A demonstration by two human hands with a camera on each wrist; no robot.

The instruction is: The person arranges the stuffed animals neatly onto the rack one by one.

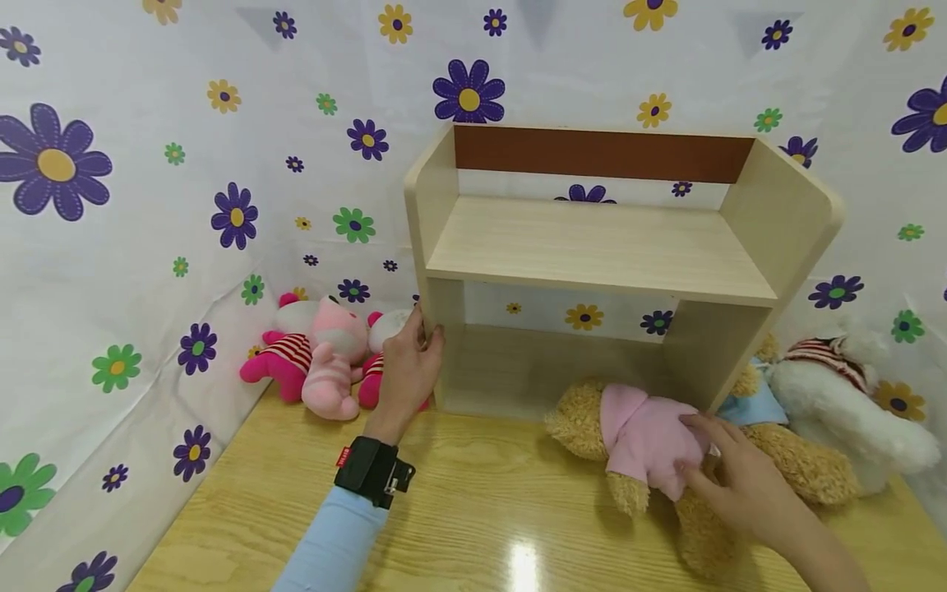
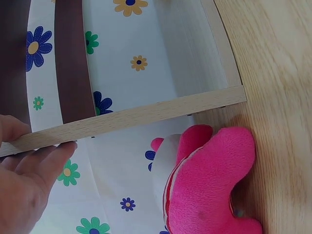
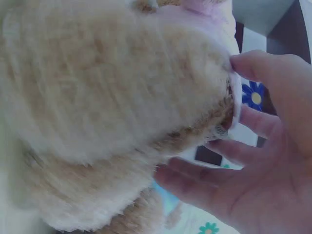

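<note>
A pale wooden shelf unit (image 1: 599,247) with two levels stands on the table against the flowered cloth. My left hand (image 1: 407,370) grips the front edge of its left side panel; in the left wrist view the thumb and fingers (image 2: 34,168) lie on either side of that panel's edge (image 2: 146,114). A tan teddy bear in a pink shirt (image 1: 644,432) lies in front of the shelf's lower opening. My right hand (image 1: 740,477) holds the bear's body. In the right wrist view the thumb sits over the bear's fur (image 3: 107,97) and the fingers (image 3: 219,170) curl under it.
Pink and striped plush toys (image 1: 318,358) lie left of the shelf, one close behind my left hand (image 2: 209,180). A white plush (image 1: 851,395) and a toy in blue (image 1: 750,403) sit at the right. Flowered cloth (image 1: 111,247) walls in the glossy wooden table (image 1: 481,510).
</note>
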